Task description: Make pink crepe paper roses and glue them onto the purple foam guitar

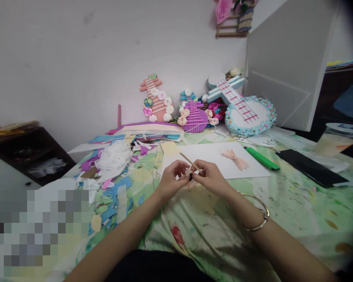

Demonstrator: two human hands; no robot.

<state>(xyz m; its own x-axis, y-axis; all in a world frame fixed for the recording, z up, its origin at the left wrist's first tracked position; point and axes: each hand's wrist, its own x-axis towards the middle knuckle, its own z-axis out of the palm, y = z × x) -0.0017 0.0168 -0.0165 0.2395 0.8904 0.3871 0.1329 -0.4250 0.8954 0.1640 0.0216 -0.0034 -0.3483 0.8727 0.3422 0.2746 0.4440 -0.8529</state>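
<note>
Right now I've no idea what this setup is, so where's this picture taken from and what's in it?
There's no machine here, just a person working bare-handed. The single picture comes from a camera worn on the head, looking forward and down. The right hand holds a thin stick; the left hand meets it, seemingly pinching a pale piece, mostly hidden. On a patterned cloth lies a white sheet bearing a bow-shaped pink piece. At its right edge is a green tool, then a flat black object; to its left, string and scraps. Instrument-shaped crafts are behind.
</note>
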